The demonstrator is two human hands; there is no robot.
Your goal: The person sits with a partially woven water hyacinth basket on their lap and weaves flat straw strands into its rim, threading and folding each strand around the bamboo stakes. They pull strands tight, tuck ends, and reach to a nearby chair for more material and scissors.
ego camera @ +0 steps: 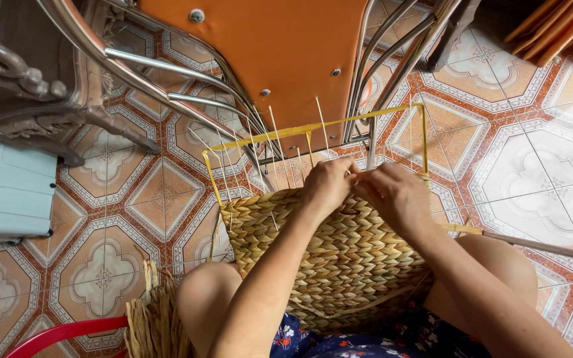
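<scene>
A half-woven basket (pixel 339 258) of braided straw rests on the person's lap, its woven part ending just below a bare yellow wire frame (pixel 313 130) with thin upright spokes. Both hands meet at the weave's top edge: the left hand (pixel 328 187) and the right hand (pixel 392 192) are curled tight, pinching strands there (which strand each grips is hidden). An orange chair (pixel 280 46) stands close beyond the frame; tiled floor (pixel 532 159) lies open to the right. Loose straw (pixel 154 318) sits by the left knee.

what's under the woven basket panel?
The woven basket panel rests over the person's knees, above a patterned tile floor. Floor directly beneath and the lap are covered; both hands work its top edge.
</scene>
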